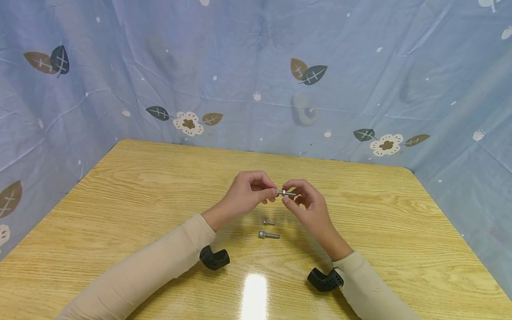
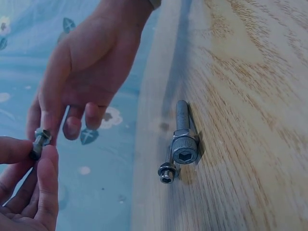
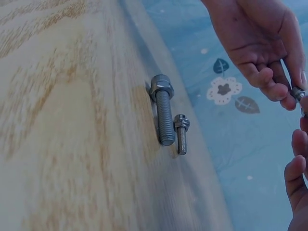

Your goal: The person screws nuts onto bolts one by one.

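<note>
In the head view my left hand (image 1: 250, 191) pinches one end of a metal bolt (image 1: 293, 194) between thumb and fingers, above the table. My right hand (image 1: 310, 204) comes from the other side, its thumb and index finger at the nut (image 1: 284, 193) partway along that bolt. The end in my left fingers is hidden. Below the hands lie a small hex-socket bolt (image 1: 269, 222) and a larger hex-socket bolt (image 1: 270, 235). Each has a nut close under its head, as the right wrist view shows on the larger bolt (image 3: 164, 115) and small bolt (image 3: 181, 134).
The wooden table (image 1: 160, 178) reaches back to a blue patterned curtain (image 1: 256, 66) that surrounds it. Black wrist mounts (image 1: 214, 258) hang beneath both sleeves. A bright light reflection lies on the tabletop near its front.
</note>
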Demonstrator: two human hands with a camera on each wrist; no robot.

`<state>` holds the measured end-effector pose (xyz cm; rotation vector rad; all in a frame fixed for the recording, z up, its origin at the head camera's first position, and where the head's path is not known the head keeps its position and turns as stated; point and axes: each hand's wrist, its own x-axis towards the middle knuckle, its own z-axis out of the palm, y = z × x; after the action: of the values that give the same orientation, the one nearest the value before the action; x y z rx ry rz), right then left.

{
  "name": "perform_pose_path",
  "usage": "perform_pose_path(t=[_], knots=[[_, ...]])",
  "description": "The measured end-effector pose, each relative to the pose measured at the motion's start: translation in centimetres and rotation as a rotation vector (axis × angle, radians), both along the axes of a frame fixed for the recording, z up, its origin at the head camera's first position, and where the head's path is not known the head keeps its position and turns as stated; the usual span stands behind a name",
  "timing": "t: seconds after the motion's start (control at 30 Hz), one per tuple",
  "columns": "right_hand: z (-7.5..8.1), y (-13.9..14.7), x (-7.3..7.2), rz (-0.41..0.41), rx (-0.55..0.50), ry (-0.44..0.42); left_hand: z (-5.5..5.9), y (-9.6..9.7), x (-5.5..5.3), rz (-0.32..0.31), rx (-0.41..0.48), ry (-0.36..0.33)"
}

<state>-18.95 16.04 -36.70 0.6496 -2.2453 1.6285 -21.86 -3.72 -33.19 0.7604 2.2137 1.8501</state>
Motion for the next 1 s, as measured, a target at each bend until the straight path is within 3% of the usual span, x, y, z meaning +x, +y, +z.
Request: perform_pose_path(t=[0.13, 0.43, 0.73, 1.0], knots=[[-0.03, 0.00, -0.01, 0.000, -0.007, 0.021, 0.01, -0.01, -0.01, -0.015, 0.004, 0.007], [0.00, 0.09, 0.04, -0.017, 0.004, -0.019, -0.13, 0.05, -0.09, -0.016, -0.009, 0.009], [-0.02, 0.01, -0.07, -0.051, -0.017, 0.012, -0.23, 0.00, -0.24, -0.013, -0.057, -0.063], [0.05, 0.02, -0.08, -0.051, -0.013, 0.008, -0.01, 0.14, -0.15, -0.018, -0.077, -0.059]])
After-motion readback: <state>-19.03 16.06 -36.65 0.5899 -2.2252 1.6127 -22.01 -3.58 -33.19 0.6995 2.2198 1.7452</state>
